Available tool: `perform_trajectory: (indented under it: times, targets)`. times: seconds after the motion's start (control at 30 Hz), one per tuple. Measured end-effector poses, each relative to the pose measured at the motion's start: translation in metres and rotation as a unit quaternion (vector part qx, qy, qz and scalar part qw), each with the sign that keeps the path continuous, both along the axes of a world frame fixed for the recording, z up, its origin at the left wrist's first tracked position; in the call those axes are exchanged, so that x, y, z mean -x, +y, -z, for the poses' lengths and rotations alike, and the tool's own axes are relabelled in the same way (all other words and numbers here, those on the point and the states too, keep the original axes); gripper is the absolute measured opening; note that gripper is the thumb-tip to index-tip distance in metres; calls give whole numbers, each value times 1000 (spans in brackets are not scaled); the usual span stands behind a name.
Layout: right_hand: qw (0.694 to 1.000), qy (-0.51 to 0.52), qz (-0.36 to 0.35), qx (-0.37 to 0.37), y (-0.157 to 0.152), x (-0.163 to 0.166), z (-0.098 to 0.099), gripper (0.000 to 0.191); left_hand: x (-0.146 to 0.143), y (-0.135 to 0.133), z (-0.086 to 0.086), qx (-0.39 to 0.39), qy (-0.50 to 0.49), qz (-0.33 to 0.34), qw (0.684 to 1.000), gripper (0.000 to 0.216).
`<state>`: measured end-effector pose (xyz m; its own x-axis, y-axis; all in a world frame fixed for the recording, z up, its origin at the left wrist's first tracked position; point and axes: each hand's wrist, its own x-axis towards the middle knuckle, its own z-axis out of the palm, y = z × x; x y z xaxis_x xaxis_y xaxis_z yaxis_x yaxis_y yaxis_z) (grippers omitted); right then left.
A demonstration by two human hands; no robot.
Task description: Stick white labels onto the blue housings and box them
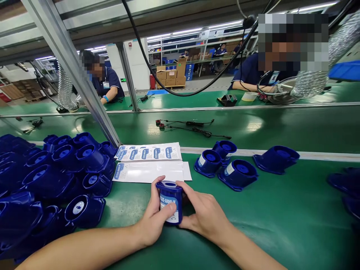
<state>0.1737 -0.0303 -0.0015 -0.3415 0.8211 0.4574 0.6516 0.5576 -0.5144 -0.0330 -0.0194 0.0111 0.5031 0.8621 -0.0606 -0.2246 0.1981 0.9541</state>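
Between both hands, just above the green table (123, 210), is a blue plastic housing (164, 191) with a blue-and-white label (174, 216) on its near side. My left hand (154, 221) grips it from the left, thumb pressed across the label. My right hand (204, 213) closes on its right side, with the index finger at the top edge and the thumb low down. Behind them lie label sheets (152, 174); the nearer one bears a single label at its left, the farther one a row of several.
Many blue housings (64, 153) are heaped at the left. Several stand at the right, including a housing (239, 174) with a label. Two cabled parts (194, 125) lie on the strip beyond. A metal post (81, 82) rises at the left. Two co-workers sit across the line.
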Motion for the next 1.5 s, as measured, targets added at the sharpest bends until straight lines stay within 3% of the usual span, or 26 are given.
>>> perform_trajectory:
  times: [0.1,0.23,0.4,0.53,0.7,0.8,0.93,1.03,1.1,1.17,1.23,1.3,1.4,1.5]
  targets:
    - [998,-40,22,-37,-4,4,-2,91,-2,1,-1,-24,57,-9,998,95]
    - [999,-21,42,-13,-3,4,0,85,-4,4,-6,-18,61,22,998,108]
    - [982,101,-13,157,8,-10,1,96,-4,0,-3,-40,38,52,997,129]
    - [953,175,-58,241,12,-18,-2,104,-8,-1,9,-15,-84,43,995,123]
    - [965,142,-36,216,8,-14,-2,104,-13,5,14,-1,-136,36,990,111]
    - [980,77,-10,181,5,-17,-1,116,-13,6,19,-8,-148,31,988,112]
    - [997,-72,20,-31,1,-21,-5,147,-11,8,33,-11,-121,9,993,118]
    - [976,-148,-58,-152,-3,-20,-16,127,-11,10,40,10,-66,56,996,122]
    - [972,-172,-70,-145,-6,-19,-25,109,-10,12,40,8,-31,66,997,113]
    - [976,-190,-13,-107,-8,-23,-32,94,-6,13,35,-59,42,31,997,93]
    - [974,-199,70,-86,-8,-34,-36,79,-1,13,29,-194,169,-19,966,74]
    - [965,-204,128,-108,-4,-49,-35,63,5,14,23,-313,302,-25,900,73]
    - [950,-214,144,-178,6,-66,-27,53,8,19,24,-363,423,57,828,87]
    - [946,-177,122,-243,18,-56,-22,44,5,27,38,-390,447,82,801,88]
